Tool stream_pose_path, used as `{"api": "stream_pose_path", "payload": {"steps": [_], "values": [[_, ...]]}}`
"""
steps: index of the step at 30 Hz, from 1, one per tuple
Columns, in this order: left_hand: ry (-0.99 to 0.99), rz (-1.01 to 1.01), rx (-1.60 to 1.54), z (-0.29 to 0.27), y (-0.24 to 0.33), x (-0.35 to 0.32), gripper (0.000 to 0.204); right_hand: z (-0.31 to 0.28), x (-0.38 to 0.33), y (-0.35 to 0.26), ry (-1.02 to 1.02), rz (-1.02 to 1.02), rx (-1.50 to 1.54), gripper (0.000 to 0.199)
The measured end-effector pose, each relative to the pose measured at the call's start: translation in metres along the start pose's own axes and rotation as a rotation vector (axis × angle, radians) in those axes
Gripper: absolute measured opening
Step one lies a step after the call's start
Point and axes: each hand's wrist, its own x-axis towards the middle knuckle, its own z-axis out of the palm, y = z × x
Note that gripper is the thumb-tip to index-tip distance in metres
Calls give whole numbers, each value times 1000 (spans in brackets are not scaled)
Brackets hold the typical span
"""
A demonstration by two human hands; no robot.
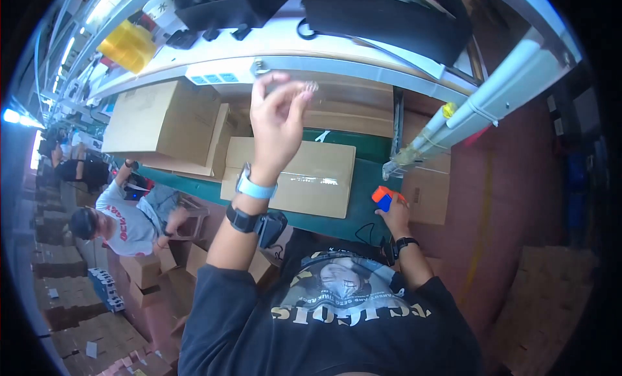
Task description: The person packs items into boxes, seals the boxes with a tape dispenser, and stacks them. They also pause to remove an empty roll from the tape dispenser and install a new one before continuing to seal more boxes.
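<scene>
My left hand (pixel 277 120) is raised over the table, thumb and forefinger pinched together on a small clear, glinting scrap (pixel 311 87); its kind is too small to make out. Below it a closed cardboard box (pixel 285 198) lies on the green tabletop (pixel 372 172), with a shiny strip along its top. To the right of the box, by the table's near edge, my right hand (pixel 397 218) is closed around an orange and blue hand-held object (pixel 384 198), partly hidden by the fingers. Neither hand touches the box.
A large carton (pixel 146 120) stands at the left end. Beyond the table runs a shelf with a power strip (pixel 223 75) on its edge. White posts (pixel 466 107) rise at the right. At left a co-worker (pixel 129 223) sits near several open cartons (pixel 146 269).
</scene>
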Motion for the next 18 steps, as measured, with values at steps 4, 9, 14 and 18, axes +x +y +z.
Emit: {"api": "stream_pose_path", "payload": {"steps": [4, 9, 14, 18], "values": [[-72, -33, -73, 33, 10, 30, 10, 9, -12, 4, -125, 48, 85, 79], [-306, -145, -305, 146, -10, -60, 12, 14, -10, 20, -131, 48, 187, 83], [-248, -174, -169, 196, -96, -143, 6, -21, -20, 28, -196, 140, 208, 80], [-226, 78, 0, 225, -113, -149, 14, -17, -45, 42, -138, 117, 220, 77]]}}
